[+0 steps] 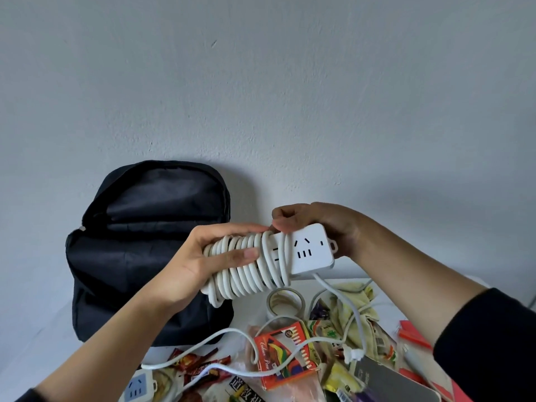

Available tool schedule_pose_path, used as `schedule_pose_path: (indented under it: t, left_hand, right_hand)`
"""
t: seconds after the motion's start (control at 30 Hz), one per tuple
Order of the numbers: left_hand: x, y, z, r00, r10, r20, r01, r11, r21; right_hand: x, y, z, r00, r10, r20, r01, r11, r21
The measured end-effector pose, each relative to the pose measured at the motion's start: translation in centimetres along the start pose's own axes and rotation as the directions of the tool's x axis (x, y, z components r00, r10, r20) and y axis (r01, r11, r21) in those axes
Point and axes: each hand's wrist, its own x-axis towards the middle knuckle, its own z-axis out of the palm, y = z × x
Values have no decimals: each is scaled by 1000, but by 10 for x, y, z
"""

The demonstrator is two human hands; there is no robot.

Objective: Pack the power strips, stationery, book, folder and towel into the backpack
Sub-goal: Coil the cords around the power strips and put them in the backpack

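Second power strip: is lying on the table below the backpack's lower left corner, its cord unwound and snaking off to the right
Backpack: is standing on end with its main zip open and its mouth gaping; only dark lining is showing inside
Left hand: is gripping the coiled end of the strip in the air just right of the backpack's mouth, fingers curled behind the coils, thumb lying across the front
White power strip: is being held level between both hands, right of the backpack; most of its cord is wound round the body and a loose tail is hanging down to the table
Right hand: is clasping the bare socket end from behind, fingertips pinching the last loop against the top edge
Step in hand: winding this strip's cord into a bundle, seemingly most of the way there; nothing is looking packed yet
Next move: is calling for the tail to be wound in with the coils kept pinned, then the bundle swung left into the backpack's mouth
Count, right of and below the backpack: power strips two; tape roll one; box of colour pencils one; towel one; grey book or folder one, which I cannot tell; snack packets too jumbled for counting
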Motion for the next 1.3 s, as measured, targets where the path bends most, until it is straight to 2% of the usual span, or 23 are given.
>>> schedule_pose_path:
  t: [0.07,0.17,0.27,0.4,0.5,0.57,0.63,0.7,0.8,0.9,1.03,1.13,1.23,1.3]
  left_hand:
    - [0,-1,1,1000,6,8,-6,1000,0]
    - [0,-5,3,998,3,-55,-4,1000,-31]
    - [-2,-9,5,998,3,-70,-7,998,-59]
    - [-3,-6,8,996,2,-95,-12,994,-108]
    - [0,-2,8,993,4,-118,-22,988,-152]
    - [1,-2,7,988,2,-153,-32,981,-193]
    - [2,-4,8,980,-6,-198,-38,976,-213]
    - [5,-6,9,967,-12,-253,-53,967,-248]
    - [11,-3,5,947,-29,-321,-86,937,-340]
    - [15,1,0,911,-60,-408,-87,939,-331]
    - [15,-4,4,884,-80,-460,-68,953,-296]
    - [14,-4,2,868,-109,-485,-74,936,-343]
    - [15,-3,-4,844,-88,-528,-88,950,-299]
    - [16,-5,-8,821,-36,-570,-66,985,-158]
  right_hand:
    - [-1,-1,2,997,80,-1,-80,997,8]
    - [-1,4,5,985,167,44,-168,986,12]
    - [0,12,5,987,161,26,-162,986,33]
    - [5,23,-1,995,98,-15,-90,959,270]
    - [8,27,-5,996,-12,-84,46,909,414]
    - [8,29,-3,988,-101,-119,143,892,428]
    - [11,34,-1,963,-210,-170,249,934,256]
    - [11,37,0,935,-275,-224,283,959,2]
    - [7,47,-2,896,-290,-335,155,914,-375]
    - [6,59,-3,873,-318,-370,132,884,-448]
    - [6,74,-10,913,-248,-324,11,809,-587]
    - [8,81,-16,899,-243,-365,-31,795,-606]
    - [7,83,-22,821,-384,-422,-6,734,-679]
    - [3,79,-18,792,-498,-354,55,635,-771]
